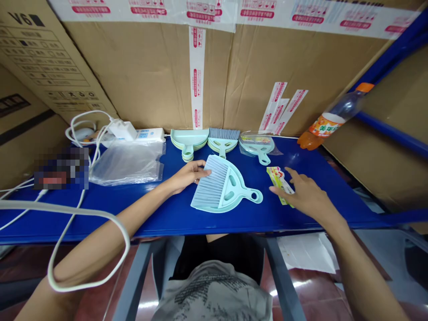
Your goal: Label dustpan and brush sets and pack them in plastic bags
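Observation:
A pale mint hand brush [214, 185] lies nested in a matching dustpan [242, 192] on the blue table, handles pointing right and bristles to the left. My left hand [190, 174] grips the upper left corner of this set, thumb over the bristles and fingers at the edge. To the right, my right hand [302, 191] is open, its fingers spread above a yellow-green printed card [279, 183]. No object shows in its grasp. Part of the card is hidden beneath the hand.
Along the back sit stacked dustpans [189, 138], more brushes [223, 141] and a bagged set [257, 146]. Clear plastic bags [129, 162], a power strip [150, 134] and white cables [96, 214] occupy the left. An orange drink bottle [329, 122] leans at the right; cardboard [150, 76] walls the back.

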The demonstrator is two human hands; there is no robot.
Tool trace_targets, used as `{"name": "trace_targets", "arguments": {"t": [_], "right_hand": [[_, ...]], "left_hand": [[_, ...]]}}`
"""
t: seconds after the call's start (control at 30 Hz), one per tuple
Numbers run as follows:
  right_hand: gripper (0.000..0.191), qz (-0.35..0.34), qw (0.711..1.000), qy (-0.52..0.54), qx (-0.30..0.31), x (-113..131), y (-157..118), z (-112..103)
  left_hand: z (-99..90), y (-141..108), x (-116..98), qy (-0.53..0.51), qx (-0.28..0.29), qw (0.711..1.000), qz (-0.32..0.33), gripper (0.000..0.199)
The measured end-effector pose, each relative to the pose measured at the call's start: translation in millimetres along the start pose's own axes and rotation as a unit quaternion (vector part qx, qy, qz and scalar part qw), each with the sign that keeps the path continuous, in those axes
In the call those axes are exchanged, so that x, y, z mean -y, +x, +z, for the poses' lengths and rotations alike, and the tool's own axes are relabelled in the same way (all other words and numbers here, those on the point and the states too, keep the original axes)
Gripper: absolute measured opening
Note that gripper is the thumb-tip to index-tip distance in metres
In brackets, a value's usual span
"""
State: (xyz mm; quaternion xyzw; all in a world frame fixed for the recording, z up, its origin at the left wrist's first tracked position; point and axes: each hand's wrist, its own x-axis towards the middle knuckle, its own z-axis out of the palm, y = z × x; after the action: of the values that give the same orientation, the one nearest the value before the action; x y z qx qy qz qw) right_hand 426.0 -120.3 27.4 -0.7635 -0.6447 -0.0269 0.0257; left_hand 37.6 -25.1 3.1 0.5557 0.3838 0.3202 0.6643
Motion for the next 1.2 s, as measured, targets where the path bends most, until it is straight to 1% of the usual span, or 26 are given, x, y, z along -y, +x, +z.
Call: {"name": "trace_targets", "arguments": {"t": [0.03, 0.07, 0.17, 0.23, 0.3, 0.4, 0.5, 0.57, 0.6, 0.67, 0.73, 0.8, 0.87, 0.93, 1.0, 1.07, 1.13, 1.2], "right_hand": [[0.092, 0.001, 1.000, -0.019, 0.020, 8.0, -9.9, -4.1], [0.089, 0.000, 0.999, -0.030, 0.038, 15.3, -17.7, -8.2], [0.075, -0.001, 0.996, -0.039, 0.079, 31.5, -30.1, -18.1], [0.069, -0.002, 0.995, -0.044, 0.092, 37.0, -33.3, -22.1], [0.065, -0.003, 0.994, -0.044, 0.096, 37.3, -35.5, -23.8], [0.061, -0.031, 0.996, -0.017, 0.087, 25.4, -38.7, -21.5], [0.067, -0.106, 0.992, 0.026, 0.064, 3.3, -42.2, -14.7], [0.069, -0.151, 0.987, 0.031, 0.053, -9.0, -45.7, -9.8], [0.067, -0.163, 0.985, 0.022, 0.050, -12.9, -47.9, -7.8], [0.057, -0.166, 0.985, -0.003, 0.042, -15.4, -52.6, -5.3], [0.050, -0.155, 0.987, -0.020, 0.033, -11.4, -56.8, -5.1], [0.051, -0.138, 0.990, -0.021, 0.031, -1.6, -59.5, -7.4], [0.055, -0.098, 0.994, -0.016, 0.040, 13.5, -59.5, -11.4], [0.060, -0.040, 0.998, -0.016, 0.044, 31.4, -55.2, -15.4], [0.067, 0.014, 0.999, -0.023, 0.032, 47.6, -45.3, -17.7], [0.079, 0.053, 0.998, -0.021, 0.021, 58.0, -31.1, -18.2], [0.089, 0.083, 0.996, -0.010, 0.020, 62.0, -15.9, -18.0], [0.094, 0.099, 0.995, -0.001, 0.022, 62.0, -4.0, -17.6]], "left_hand": [[-0.1, 0.3, 0.6, 0.000, -0.001, 1.000, -0.002, 0.053], [-0.2, 0.5, 1.1, 0.001, -0.001, 1.000, -0.003, 0.053], [-0.3, 1.1, 1.8, 0.002, -0.001, 1.000, 0.003, 0.051], [-0.2, 1.2, 1.4, 0.004, 0.000, 1.000, 0.007, 0.048], [-0.1, 0.7, 0.5, 0.007, -0.001, 1.000, 0.010, 0.046], [0.5, -0.5, -1.5, 0.006, -0.002, 1.000, 0.007, 0.046], [1.5, -1.4, -3.1, -0.001, 0.000, 1.000, 0.006, 0.047], [1.9, -1.4, -3.4, -0.001, 0.001, 1.000, 0.005, 0.047], [2.0, -1.2, -3.4, 0.001, 0.000, 1.000, 0.003, 0.047], [1.9, -0.8, -3.1, 0.006, -0.002, 1.000, -0.002, 0.047], [1.7, -0.5, -2.7, 0.007, -0.003, 1.000, -0.003, 0.047], [1.5, -0.5, -2.4, 0.006, -0.002, 1.000, -0.001, 0.047], [1.3, -0.7, -2.2, 0.006, 0.001, 1.000, 0.002, 0.047], [1.3, -1.0, -2.1, 0.010, 0.004, 1.000, 0.000, 0.047], [1.6, -1.3, -2.3, 0.013, 0.002, 1.000, -0.002, 0.048], [2.1, -1.3, -2.4, 0.011, -0.001, 1.000, -0.001, 0.049], [2.4, -1.2, -2.4, 0.009, -0.003, 1.000, 0.005, 0.050], [2.3, -1.0, -2.3, 0.009, -0.002, 1.000, 0.011, 0.049]]}}
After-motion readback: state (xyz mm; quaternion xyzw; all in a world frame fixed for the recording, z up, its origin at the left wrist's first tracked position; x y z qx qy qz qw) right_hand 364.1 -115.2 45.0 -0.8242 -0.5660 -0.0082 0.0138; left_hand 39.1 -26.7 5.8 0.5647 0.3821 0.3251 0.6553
